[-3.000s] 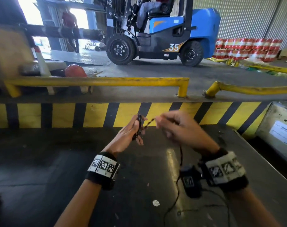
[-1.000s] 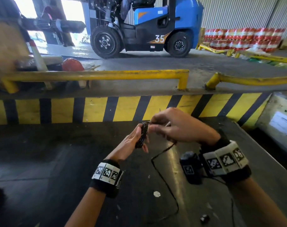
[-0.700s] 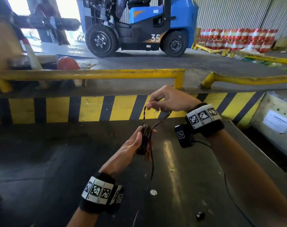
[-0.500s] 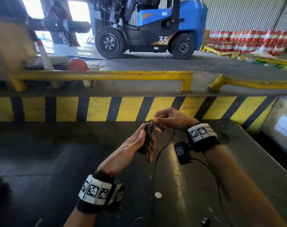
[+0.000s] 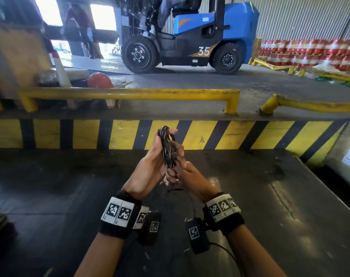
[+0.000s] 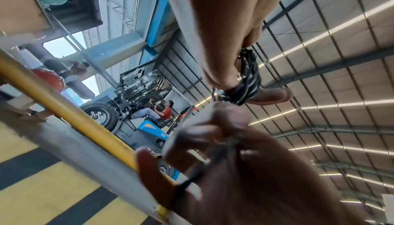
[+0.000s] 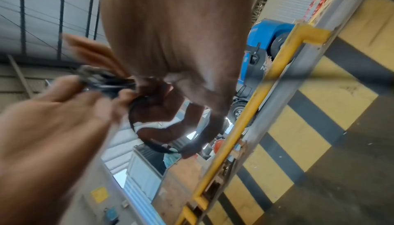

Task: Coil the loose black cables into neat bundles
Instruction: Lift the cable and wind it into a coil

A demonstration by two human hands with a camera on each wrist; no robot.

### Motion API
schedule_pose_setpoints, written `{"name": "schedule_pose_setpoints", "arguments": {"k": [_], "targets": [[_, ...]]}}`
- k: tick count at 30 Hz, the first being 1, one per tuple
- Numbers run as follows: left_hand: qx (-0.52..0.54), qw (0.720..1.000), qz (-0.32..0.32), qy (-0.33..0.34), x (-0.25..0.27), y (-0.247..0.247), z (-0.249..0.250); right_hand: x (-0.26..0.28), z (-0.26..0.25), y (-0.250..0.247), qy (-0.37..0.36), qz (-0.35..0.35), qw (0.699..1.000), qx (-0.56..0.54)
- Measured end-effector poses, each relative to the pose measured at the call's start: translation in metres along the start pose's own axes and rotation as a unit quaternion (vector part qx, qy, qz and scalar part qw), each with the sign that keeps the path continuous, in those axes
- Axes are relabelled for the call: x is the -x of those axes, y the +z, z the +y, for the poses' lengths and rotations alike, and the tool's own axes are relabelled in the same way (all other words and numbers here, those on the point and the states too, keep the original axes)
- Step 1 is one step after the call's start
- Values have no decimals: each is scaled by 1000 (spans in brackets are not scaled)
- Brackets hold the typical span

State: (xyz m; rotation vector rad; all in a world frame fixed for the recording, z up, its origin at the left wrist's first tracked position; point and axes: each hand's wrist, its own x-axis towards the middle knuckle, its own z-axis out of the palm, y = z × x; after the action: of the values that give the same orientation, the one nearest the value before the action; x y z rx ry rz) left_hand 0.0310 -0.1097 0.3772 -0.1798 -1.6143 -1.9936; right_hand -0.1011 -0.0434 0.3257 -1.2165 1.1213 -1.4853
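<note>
Black cable loops stand wound round the fingers of the left hand, above the dark table. Just beneath that hold, the right hand pinches the loose tail. Should the left fingers relax, I reckon the turns would spring apart; a hard tug on the tail could drag loops off.

head: looks forward and down from above my wrists, wide, over the dark table to the blue forklift | left wrist: close, tilted up past my fingers to the roof | right wrist: close, tilted, blurred | shared: cable coil, yellow rail, forklift
</note>
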Motion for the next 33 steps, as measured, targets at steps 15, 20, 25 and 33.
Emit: {"name": "schedule_pose_setpoints", "arguments": {"k": [15,20,25,33], "targets": [[-370,922,70,-86,-24,-64,-22,56,-60,-10,-182,153,818,524],[-252,962,-2,-103,1,-28,-29,33,-110,-43,-244,196,762,566],[-167,976,-56,-128,16,12,-31,10,-113,-54,-225,108,812,527],[-23,994,-65,-89,17,24,-6,13,-53,-53,-46,33,969,241]]}}
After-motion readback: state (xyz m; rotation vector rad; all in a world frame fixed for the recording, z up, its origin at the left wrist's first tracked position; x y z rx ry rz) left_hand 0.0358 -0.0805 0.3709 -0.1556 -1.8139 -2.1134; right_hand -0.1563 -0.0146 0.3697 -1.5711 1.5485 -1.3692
